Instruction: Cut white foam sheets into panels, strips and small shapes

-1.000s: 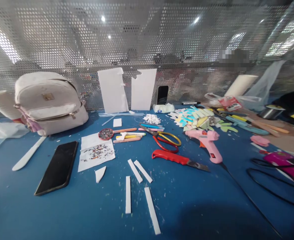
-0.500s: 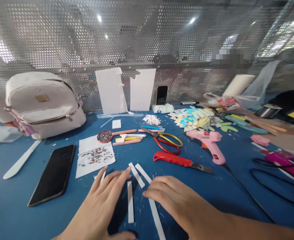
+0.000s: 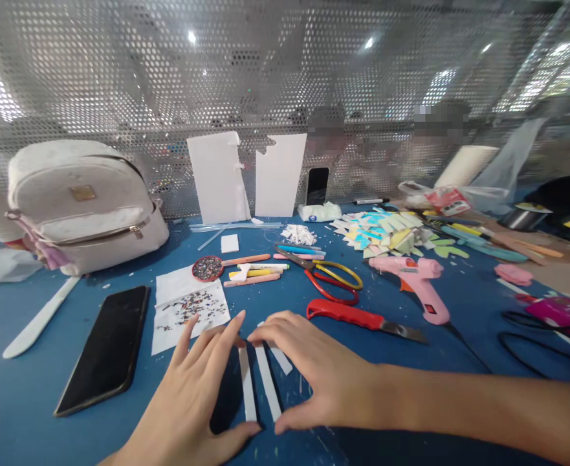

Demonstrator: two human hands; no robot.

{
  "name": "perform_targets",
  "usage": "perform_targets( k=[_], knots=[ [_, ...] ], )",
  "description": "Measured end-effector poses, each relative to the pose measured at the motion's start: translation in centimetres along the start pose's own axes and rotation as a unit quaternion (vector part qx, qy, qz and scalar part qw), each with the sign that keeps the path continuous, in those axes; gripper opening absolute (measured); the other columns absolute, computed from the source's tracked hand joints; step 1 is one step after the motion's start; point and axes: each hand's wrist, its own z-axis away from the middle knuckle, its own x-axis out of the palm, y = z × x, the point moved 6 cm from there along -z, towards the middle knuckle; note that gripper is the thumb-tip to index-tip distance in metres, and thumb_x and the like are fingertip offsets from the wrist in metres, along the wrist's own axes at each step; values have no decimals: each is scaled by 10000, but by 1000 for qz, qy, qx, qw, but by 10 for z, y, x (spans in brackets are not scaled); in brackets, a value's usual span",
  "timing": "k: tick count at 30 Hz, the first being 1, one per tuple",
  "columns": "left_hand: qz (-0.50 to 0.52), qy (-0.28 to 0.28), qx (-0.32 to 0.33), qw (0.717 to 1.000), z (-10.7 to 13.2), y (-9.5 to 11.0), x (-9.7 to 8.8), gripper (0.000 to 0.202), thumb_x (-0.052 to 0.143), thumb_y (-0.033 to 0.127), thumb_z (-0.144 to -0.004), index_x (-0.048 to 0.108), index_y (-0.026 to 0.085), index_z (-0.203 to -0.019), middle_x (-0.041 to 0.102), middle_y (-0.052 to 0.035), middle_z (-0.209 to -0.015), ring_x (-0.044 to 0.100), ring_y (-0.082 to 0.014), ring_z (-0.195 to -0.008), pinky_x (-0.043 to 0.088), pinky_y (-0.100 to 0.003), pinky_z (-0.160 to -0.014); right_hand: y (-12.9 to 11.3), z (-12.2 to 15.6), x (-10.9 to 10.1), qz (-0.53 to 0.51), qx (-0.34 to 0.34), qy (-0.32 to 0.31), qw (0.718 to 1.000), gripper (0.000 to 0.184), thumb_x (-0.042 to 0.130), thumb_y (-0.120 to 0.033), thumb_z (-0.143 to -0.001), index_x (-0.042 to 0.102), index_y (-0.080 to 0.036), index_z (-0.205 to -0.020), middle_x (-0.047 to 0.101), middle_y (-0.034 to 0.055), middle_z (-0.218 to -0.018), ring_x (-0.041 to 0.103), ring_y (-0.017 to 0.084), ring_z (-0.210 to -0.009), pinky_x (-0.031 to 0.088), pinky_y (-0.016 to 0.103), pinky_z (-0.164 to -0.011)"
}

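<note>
At the left edge of the frame's middle band sits a pale backpack [image 3: 85, 213], with a white plastic knife [image 3: 42, 317] below it and a dark phone [image 3: 105, 349] lying at lower left. Next comes a paper sheet [image 3: 168, 285] sprinkled with small dark bits. My left hand [image 3: 195, 391], at lower centre-left, is spread wide between thumb and fingers, spanning one white strip [image 3: 248, 388] by its two ends. Just beside it, at bottom centre, a second white strip [image 3: 268, 382] is held the same way, end to end, by my right hand [image 3: 321, 369], thumb at the near end, fingertips at the far one. A third strip [image 3: 281, 359] lies just beyond, partly hidden under those fingers. Right of centre lies a red-handled knife [image 3: 345, 314], below the scissors [image 3: 308, 264]; farther right rests a pink glue gun [image 3: 418, 281].
</note>
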Motion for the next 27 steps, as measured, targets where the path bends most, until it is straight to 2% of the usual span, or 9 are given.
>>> perform_targets(
  k=[3,7,11,14,19,22,24,27],
  knots=[
    [-6,-13,20,1000,0,-3,4,1220,814,372,-714,-18,203,-1590,601,-103,-1374,531,-302,-1304,154,-587,-1222,6,-6,1,15,-4,-15,1000,852,863,-449,-699,463,-149,-1389,509,150,-1356,436,310,-1270,365,440,-1082],
    [-7,-21,36,999,-2,-4,8,1228,801,444,-738,-42,181,-1591,599,-128,-1372,542,-323,-1297,184,-619,-1207,13,-6,-6,64,14,-36,997,999,877,-468,-668,378,-159,-1476,438,157,-1465,319,338,-1395,271,483,-1162],
    [-6,-18,46,999,-4,-1,9,1237,800,464,-743,-48,174,-1595,590,-134,-1384,543,-332,-1296,214,-623,-1196,18,-1,-14,83,57,-35,994,872,844,-410,-729,418,-171,-1452,471,142,-1432,348,325,-1370,321,468,-1126],
    [-3,-12,52,999,-6,3,9,1255,806,481,-734,-52,173,-1596,600,-130,-1371,558,-328,-1276,217,-620,-1198,17,4,-14,81,48,-23,995,776,823,-397,-758,471,-153,-1405,513,141,-1381,400,315,-1315,340,459,-1103],
    [-3,1,38,999,-10,6,12,1283,843,455,-688,-20,182,-1597,607,-120,-1359,562,-320,-1267,193,-616,-1210,15,11,-5,84,13,0,996,794,809,-485,-761,485,-144,-1401,543,138,-1349,421,321,-1284,318,479,-1113],
    [-5,-1,57,998,-12,10,11,1247,815,472,-726,-29,179,-1595,603,-134,-1371,570,-314,-1269,218,-608,-1209,13,14,-6,81,0,5,997,793,785,-517,-784,477,-145,-1414,540,141,-1367,411,318,-1310,313,474,-1130],
    [-9,5,51,999,-11,10,6,1237,811,476,-731,-28,191,-1595,600,-141,-1378,570,-319,-1281,246,-600,-1207,13,15,-11,76,11,-3,997,839,787,-526,-778,452,-145,-1445,512,154,-1412,381,329,-1351,301,485,-1148],
    [-29,16,2,999,-5,-1,-6,1274,853,382,-673,-16,232,-1591,600,-125,-1391,529,-346,-1338,303,-593,-1194,18,19,-21,68,54,-38,996,899,803,-513,-754,420,-167,-1490,447,164,-1486,305,358,-1415,279,530,-1163]
  ],
)
